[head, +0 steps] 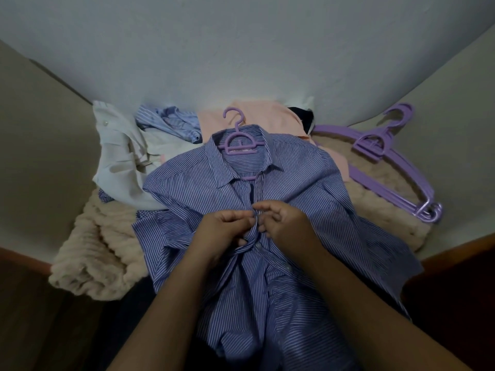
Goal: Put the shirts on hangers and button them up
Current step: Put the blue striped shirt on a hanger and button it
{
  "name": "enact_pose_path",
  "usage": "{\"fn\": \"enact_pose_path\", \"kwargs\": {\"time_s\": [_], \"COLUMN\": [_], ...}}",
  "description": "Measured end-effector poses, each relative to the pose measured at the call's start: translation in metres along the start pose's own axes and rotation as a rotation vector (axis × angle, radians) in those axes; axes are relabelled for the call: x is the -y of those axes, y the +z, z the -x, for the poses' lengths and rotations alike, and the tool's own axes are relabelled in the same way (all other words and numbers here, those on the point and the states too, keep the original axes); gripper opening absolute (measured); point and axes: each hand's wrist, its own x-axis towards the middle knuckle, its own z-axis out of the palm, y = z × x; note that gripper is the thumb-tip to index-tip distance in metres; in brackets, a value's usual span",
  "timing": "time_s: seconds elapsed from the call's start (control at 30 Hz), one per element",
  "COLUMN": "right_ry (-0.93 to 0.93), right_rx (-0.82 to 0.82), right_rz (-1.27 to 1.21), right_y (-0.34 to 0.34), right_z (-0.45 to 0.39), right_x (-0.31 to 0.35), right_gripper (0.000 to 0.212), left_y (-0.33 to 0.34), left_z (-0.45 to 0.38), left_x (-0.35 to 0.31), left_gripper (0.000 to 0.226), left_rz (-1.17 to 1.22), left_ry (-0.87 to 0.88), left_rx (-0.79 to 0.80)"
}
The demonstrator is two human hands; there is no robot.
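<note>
A blue striped shirt [308,183] lies front up on a cream knitted blanket, with a purple hanger [239,141] inside its collar and the hook pointing away from me. My left hand [222,230] pinches the left edge of the placket at chest height. My right hand [284,223] pinches the right edge, and the fingertips of both meet at a button. Below my hands the front lies apart, with white buttons [258,245] showing along one edge.
A white shirt [117,162], a light blue striped shirt [171,121] and a peach garment [267,113] lie heaped behind. A stack of purple hangers [396,167] rests at the right on the blanket [88,263]. The pale wall rises close behind.
</note>
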Motion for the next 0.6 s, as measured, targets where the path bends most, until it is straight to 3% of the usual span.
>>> {"fn": "enact_pose_path", "kwargs": {"time_s": [0.1, 0.3, 0.6], "right_ry": [0.007, 0.015, -0.059], "right_rx": [-0.006, -0.005, -0.044], "right_rz": [-0.005, -0.070, 0.049], "right_y": [-0.001, 0.001, 0.001], "right_z": [-0.001, -0.004, -0.010], "right_x": [-0.002, -0.001, -0.001], "right_gripper": [0.036, 0.012, 0.024], "left_y": [0.001, 0.006, 0.008], "left_z": [0.001, 0.002, 0.000], "left_x": [-0.001, 0.001, 0.004], "left_gripper": [0.013, 0.017, 0.020], "left_rz": [-0.049, -0.112, -0.082], "left_ry": [0.023, 0.104, 0.117], "left_rx": [-0.005, -0.076, -0.056]}}
